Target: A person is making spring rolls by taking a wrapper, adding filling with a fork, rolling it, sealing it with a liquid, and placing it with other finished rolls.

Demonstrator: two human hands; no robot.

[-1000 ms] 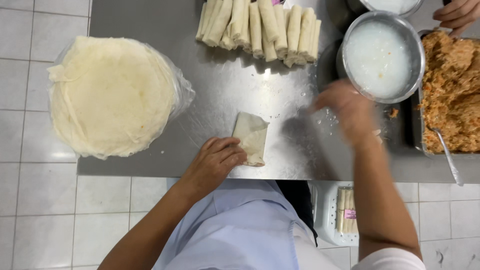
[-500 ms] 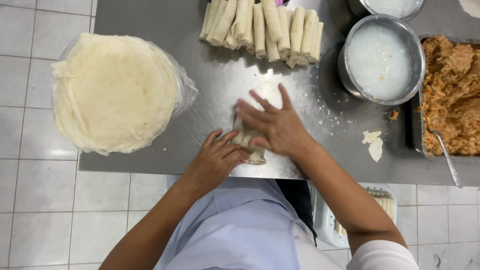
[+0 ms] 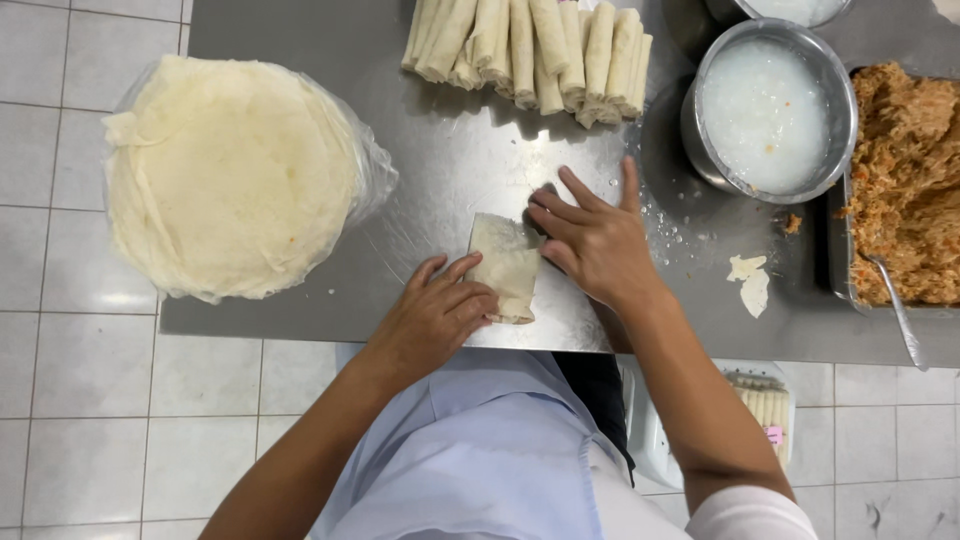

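Compared with the earlier views, the right hand (image 3: 598, 243) has slid off the top of the half-folded wrapper (image 3: 506, 268) to its right edge, and the folded piece now shows almost whole between the two hands. That wrapper lies flat on the steel table (image 3: 470, 170) near the front edge, its long axis running away from the person and tilted slightly to the right. Neither hand grips it: the left hand (image 3: 437, 315) lies flat with fingertips resting on the lower left part of the wrapper, and the right hand is spread open, fingers extended and pressed along the wrapper's upper right border. Both hands touch the piece; the left covers the near end, the right the far end. Whether filling is inside the fold cannot be seen. To the left, well apart, a stack of round wrappers (image 3: 230, 175) sits on a clear plastic bag and overhangs the table's left edge. At the far edge a row of finished rolls (image 3: 530, 50) lies side by side, long axes pointing away from the person. To the right, a round metal bowl (image 3: 768, 112) holds a white, pasty liquid. Beside it a metal tray (image 3: 905, 180) holds shredded orange-brown filling, with a spoon handle (image 3: 897, 310) protruding toward the person. A torn scrap of wrapper (image 3: 750, 280) lies on the table between the right hand and the tray.
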